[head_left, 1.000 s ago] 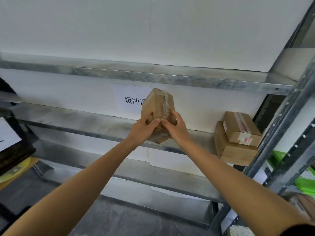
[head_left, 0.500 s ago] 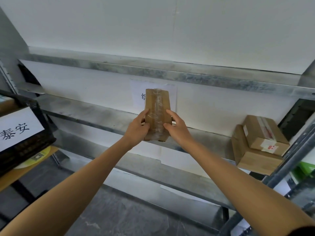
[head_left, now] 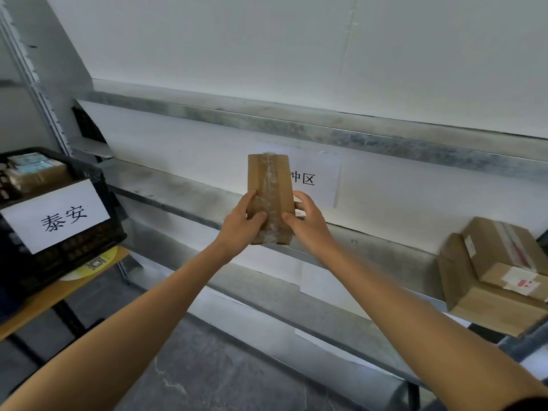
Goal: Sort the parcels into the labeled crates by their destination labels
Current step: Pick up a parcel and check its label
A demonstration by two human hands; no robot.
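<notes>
Parcel (head_left: 268, 197): brown, taped down the middle, upright, held over the front edge of the metal shelf (head_left: 178, 194); can't tell if it touches. Left hand (head_left: 241, 221) grips its lower left side, thumb across the front. Right hand (head_left: 308, 223) grips the lower right side, thumb on the tape. Paper sign (head_left: 314, 179) on the wall behind the shelf, partly hidden by the parcel. Black crate (head_left: 74, 256) left of the shelf, white label (head_left: 56, 216) on its front, packages inside. Two stacked cardboard boxes (head_left: 504, 253) at the shelf's right end, the top one tilted.
</notes>
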